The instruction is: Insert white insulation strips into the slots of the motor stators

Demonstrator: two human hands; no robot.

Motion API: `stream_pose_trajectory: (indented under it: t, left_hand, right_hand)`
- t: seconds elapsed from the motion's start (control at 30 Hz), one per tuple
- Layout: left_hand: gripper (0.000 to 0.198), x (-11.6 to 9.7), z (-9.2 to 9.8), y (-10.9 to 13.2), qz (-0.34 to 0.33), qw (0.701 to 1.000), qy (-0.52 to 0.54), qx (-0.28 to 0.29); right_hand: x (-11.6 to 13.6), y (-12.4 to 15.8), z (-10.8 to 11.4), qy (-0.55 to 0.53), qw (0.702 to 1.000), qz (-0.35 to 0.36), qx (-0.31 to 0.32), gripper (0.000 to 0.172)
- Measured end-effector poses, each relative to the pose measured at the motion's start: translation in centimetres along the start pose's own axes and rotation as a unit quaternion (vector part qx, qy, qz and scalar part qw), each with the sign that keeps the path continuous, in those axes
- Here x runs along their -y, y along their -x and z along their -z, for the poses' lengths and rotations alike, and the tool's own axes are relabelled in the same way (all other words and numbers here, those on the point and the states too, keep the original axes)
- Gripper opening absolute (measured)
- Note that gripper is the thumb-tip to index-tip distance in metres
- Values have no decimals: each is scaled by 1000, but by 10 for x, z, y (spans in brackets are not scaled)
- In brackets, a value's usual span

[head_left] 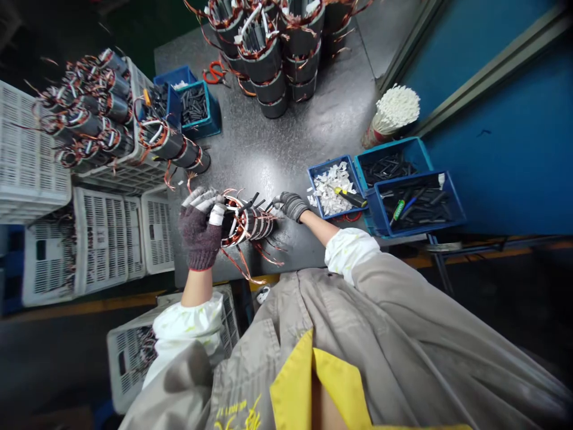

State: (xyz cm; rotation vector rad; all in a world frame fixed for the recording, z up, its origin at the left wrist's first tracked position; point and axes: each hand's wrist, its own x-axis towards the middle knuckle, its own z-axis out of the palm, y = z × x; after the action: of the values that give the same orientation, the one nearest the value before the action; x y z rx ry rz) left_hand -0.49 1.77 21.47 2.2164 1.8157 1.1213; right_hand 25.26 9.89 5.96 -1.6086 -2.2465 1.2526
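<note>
A wound motor stator [249, 222] with copper wires and black sleeves lies on its side on the grey table [277, 149], near the front edge. My left hand [201, 230], in a dark knit glove with taped fingertips, grips the stator's left end. My right hand [290, 205], in a grey glove, is closed at the stator's right end, pinching its wires or sleeves there. Loose copper leads trail off the stator toward me.
Stacked stators [277, 54] stand at the table's far side. More stators [94, 113] lie on white crates [107, 239] at left. Blue bins hold black sleeves [193, 104], white paper pieces [333, 186] and tools [414, 203]. A bundle of white sticks [396, 107] stands at right.
</note>
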Motion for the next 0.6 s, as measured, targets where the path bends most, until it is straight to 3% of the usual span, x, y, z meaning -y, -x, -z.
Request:
stream_pose_trajectory:
  t: [0.3, 0.37, 0.43, 0.53, 0.6]
  left_hand:
    - [28, 0, 4, -4, 37, 997, 26, 59]
    - [26, 1, 6, -3, 41, 994, 50, 90]
    - [23, 1, 5, -1, 44, 992, 56, 105]
    - [18, 3, -1, 3, 36, 994, 37, 101]
    - [18, 7, -6, 3, 28, 994, 35, 97]
  right_hand:
    - [18, -10, -10, -41, 998, -2, 49, 24]
    - [18, -6, -1, -38, 999, 4, 21, 29]
    - [25, -1, 14, -104, 992, 26, -70, 42]
    - [61, 6, 34, -310, 922, 139, -185, 55]
    - [95, 9, 43, -375, 883, 221, -173, 59]
